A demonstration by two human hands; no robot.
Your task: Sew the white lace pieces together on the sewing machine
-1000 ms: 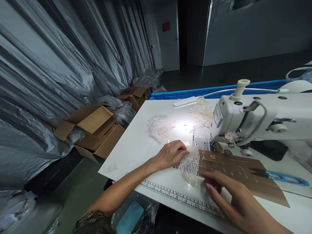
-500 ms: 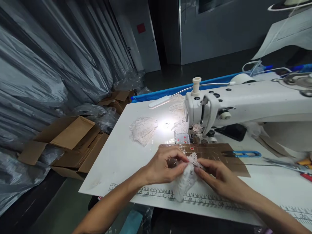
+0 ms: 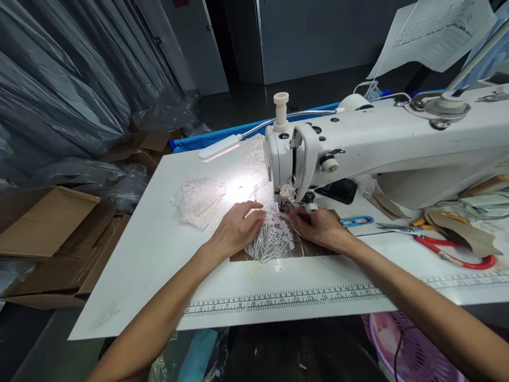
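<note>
A white lace piece (image 3: 273, 237) lies spread on a brown sheet (image 3: 318, 249) in front of the white sewing machine (image 3: 358, 143). My left hand (image 3: 237, 227) presses flat on the lace's left edge. My right hand (image 3: 321, 228) pinches its scalloped right edge just under the needle area (image 3: 287, 200). Both hands hold the lace down close to the presser foot.
More lace pieces (image 3: 196, 201) lie left on the white table (image 3: 159, 254), lit by a gooseneck lamp (image 3: 219, 148). Blue thread snips (image 3: 356, 221) and red-handled scissors (image 3: 449, 249) lie right. A ruler strip (image 3: 278, 300) runs along the front edge. Cardboard boxes (image 3: 47, 239) stand on the floor, left.
Both hands carried the lace forward from the table's front and laid it flat under the machine head. The view swung right and down.
</note>
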